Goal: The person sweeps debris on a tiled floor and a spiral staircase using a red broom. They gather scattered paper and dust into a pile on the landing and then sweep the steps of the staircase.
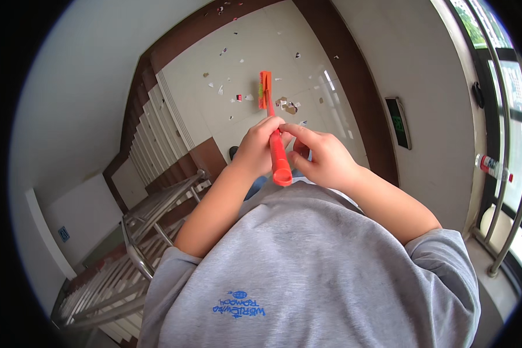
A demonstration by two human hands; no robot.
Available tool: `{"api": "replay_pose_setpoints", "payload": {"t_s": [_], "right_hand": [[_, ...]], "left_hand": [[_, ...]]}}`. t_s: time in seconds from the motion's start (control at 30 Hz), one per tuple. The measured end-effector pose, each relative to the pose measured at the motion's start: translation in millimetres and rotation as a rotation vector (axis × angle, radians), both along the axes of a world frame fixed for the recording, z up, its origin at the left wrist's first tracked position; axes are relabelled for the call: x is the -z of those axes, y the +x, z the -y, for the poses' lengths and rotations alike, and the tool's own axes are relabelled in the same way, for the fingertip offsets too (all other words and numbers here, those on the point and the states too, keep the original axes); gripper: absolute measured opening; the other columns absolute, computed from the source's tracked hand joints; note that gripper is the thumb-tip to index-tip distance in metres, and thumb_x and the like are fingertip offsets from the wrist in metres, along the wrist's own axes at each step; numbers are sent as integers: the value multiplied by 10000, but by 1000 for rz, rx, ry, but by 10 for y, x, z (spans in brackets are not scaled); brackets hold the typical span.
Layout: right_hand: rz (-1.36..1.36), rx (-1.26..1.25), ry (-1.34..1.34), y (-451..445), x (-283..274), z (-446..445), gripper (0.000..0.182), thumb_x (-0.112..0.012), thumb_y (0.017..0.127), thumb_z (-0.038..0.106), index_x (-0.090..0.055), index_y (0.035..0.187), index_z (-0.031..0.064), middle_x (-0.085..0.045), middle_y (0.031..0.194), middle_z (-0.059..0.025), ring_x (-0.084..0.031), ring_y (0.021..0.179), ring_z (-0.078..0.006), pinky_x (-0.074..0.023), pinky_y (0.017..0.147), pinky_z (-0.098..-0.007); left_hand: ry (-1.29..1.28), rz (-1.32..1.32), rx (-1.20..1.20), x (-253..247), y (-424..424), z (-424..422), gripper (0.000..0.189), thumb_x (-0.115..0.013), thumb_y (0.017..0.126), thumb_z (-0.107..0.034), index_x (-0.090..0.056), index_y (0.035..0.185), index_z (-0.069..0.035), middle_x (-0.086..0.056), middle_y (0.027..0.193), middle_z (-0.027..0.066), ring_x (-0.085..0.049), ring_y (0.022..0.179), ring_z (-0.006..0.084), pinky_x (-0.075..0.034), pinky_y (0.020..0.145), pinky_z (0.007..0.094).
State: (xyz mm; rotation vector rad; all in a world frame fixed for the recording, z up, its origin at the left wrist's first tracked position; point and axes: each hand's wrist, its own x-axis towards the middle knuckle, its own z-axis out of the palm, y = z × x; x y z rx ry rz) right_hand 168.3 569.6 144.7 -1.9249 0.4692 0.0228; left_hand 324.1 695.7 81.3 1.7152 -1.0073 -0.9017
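Note:
My left hand (259,143) is wrapped around the red handle of a broom (280,158), whose end points up towards me. The orange broom head (266,89), with red and yellow-green bristles along its left side, appears beyond my hands over the tiled floor (191,82). On the handle's right is my right hand (326,156), its index fingertip at the handle by my left hand; thumb and index are apart, and the other fingers are partly hidden. Torn scraps (289,105) of brown and white paper lie right of the head. A small red scrap (239,97) is to its left.
Stairs (156,126) drop away at left, and a metal handrail (137,256) flanks more steps at lower left. A lit green sign (399,123) is low on the right wall. Beside the window's metal bars stands a plastic bottle (491,166). More scraps dot the far floor.

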Motion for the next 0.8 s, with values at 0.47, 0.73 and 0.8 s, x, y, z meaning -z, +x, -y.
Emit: {"api": "replay_pose_setpoints", "payload": {"t_s": [0.47,0.73,0.8], "right_hand": [[-503,452,-386,728,1117,-1621,161,-672,896,277,-646,996,154,-734,1013,-54,-723,973,-301,-578,800,-445],[-668,813,-343,-33,991,-1912,381,-642,997,481,-609,1010,102,-733,940,-126,-712,957,-357,-556,768,-485],[-753,866,-320,-248,1052,-1969,390,-641,994,486,-606,1009,98,-738,961,-130,-713,969,-359,-558,775,-486]], "left_hand": [[-85,-157,685,-771,974,-882,246,-838,893,-184,-634,934,-54,-652,841,56,-625,758,208,-524,737,329],[-75,-135,1179,-812,463,-931,210,-773,949,-192,-617,919,-54,-635,857,87,-594,756,238,-496,714,368],[5,-170,1303,-733,323,-887,212,-745,969,-207,-609,1022,-53,-645,982,111,-618,870,258,-503,791,394]]}}
